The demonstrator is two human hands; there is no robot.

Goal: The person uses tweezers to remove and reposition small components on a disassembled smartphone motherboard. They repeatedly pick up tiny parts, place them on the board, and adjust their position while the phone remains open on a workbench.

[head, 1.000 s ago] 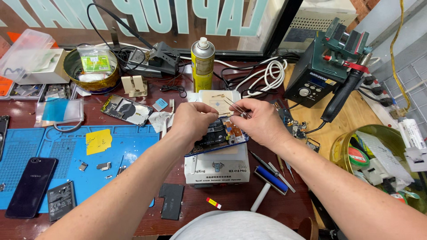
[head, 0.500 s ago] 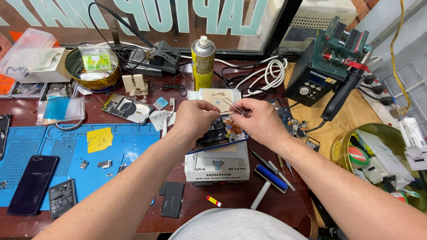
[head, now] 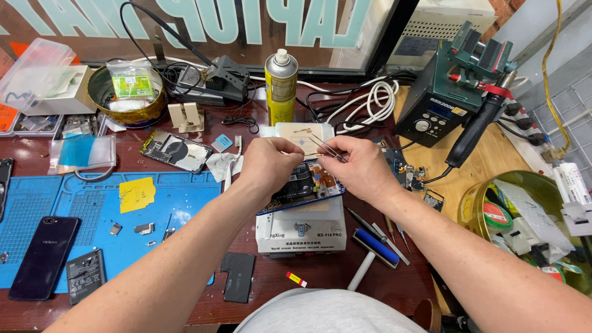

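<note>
here the opened smartphone with its back cover off and dark circuit board showing (head: 306,182) lies on top of a white box-shaped heating platform (head: 301,229), at the middle of the dark red workbench (head: 271,277). the left hand (head: 269,164) rests over the phone's upper left edge, fingers curled and pinched together at the tips – whether anything tiny sits between them i cannot tell. the right hand (head: 364,166) is closed in a pinch on a pair of thin metal tweezers (head: 320,145), whose points reach toward the left fingertips above the phone's top end.

the phone looks light and flat but fragile – bare board, small connectors and thin ribbon parts that would bend or tear easily. i judge it best held by its blue outer frame, along the long edges, not by the board. the tweezers are slim, stiff and smooth, so a firm pinch near the middle suits them.

just behind the hands stands a yellow spray can with a white cap (head: 280,86); to the right a dark green soldering station (head: 449,98); to the left a blue silicone work mat (head: 92,209) with a dark phone (head: 43,256) lying on it
</note>
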